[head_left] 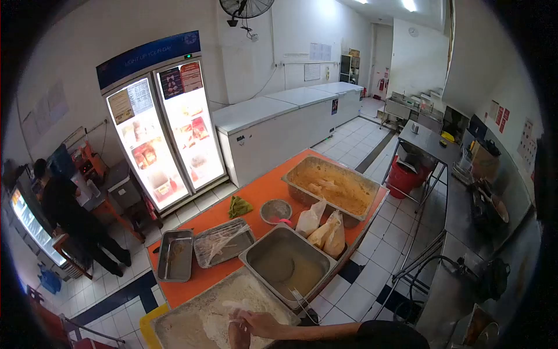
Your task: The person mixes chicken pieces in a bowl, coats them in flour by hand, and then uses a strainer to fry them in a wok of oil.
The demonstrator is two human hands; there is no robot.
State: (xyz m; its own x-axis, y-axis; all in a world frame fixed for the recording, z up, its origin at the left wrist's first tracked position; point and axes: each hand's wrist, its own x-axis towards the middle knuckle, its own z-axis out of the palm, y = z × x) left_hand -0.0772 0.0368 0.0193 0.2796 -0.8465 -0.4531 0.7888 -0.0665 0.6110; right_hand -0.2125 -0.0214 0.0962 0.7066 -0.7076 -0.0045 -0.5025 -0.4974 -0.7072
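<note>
Touching over flour (215,317), left hand (238,334) and right hand (260,323) are hiding any grip; steel basin (280,243) lying at one o'clock, right nearer.

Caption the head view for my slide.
Both hands over a tray of pale powder, beside a pan of cloudy liquid.

A lit refrigerator (164,125) is seen at ten o'clock, a fan (247,7) at twelve, a red tub (400,181) at three.
</note>
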